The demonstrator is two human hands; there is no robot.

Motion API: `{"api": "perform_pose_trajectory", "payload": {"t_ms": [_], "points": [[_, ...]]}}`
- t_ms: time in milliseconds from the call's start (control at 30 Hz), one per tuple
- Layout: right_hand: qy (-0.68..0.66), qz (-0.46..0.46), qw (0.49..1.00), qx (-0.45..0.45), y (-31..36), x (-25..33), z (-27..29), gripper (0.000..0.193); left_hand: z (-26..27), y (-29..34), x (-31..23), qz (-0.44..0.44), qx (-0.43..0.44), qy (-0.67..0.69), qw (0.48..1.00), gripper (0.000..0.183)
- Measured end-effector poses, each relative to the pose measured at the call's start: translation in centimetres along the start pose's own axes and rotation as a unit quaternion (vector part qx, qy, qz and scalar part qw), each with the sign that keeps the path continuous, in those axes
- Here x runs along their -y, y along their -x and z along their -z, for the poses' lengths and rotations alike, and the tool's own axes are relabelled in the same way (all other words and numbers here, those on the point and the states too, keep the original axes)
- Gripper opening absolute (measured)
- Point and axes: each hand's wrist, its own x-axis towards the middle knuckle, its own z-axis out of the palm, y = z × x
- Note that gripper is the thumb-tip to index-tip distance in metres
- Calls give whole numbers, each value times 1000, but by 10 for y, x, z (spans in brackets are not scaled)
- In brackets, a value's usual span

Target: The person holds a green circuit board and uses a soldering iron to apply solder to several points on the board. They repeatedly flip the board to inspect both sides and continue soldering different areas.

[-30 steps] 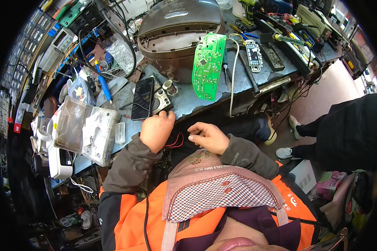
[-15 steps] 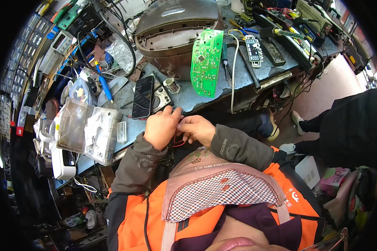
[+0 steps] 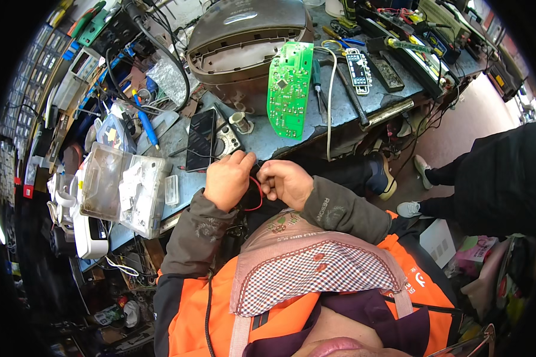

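Note:
My left hand (image 3: 228, 179) is closed, its fingertips bent down at the bench's front edge. A thin red wire (image 3: 261, 196) comes out beside its fingers and loops down between my hands. My right hand (image 3: 287, 183) sits just right of it with fingers curled together; what they hold is hidden. Beyond my left hand, a black phone-like slab (image 3: 201, 138) lies on the bench, partly over a meter with a round dial (image 3: 227, 141). A small spool (image 3: 240, 122) stands beside it. Farther right, a green circuit board (image 3: 290, 95) leans upright against a brown appliance housing (image 3: 244, 65).
An opened clear parts box (image 3: 144, 199) lies at the left, near a blue pen-shaped tool (image 3: 147, 128). A white cable (image 3: 332, 113) hangs over the bench edge. Screwdrivers and a long power strip (image 3: 408, 56) lie right. Another person (image 3: 494, 184) stands at the right.
My right hand has drawn slightly away to the right from my left hand, leaving a gap. More of the red wire's loop shows between them. The view has shifted slightly.

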Motion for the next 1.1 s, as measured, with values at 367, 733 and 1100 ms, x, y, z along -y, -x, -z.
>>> {"api": "perform_pose_trajectory", "payload": {"t_ms": [367, 733, 1100], "points": [[188, -26, 982, 2, 39, 38, 11, 10, -8, 9, -4, 83, -91, -36, 992, 30], [135, 189, 966, 114, 57, 28, 19, 6, 8, -3, -8, 147, -158, -112, 970, 23], [318, 189, 926, -79, 103, 47, 17, 11, 60, -17, -51, 4, -100, 92, 991, 74]]}}
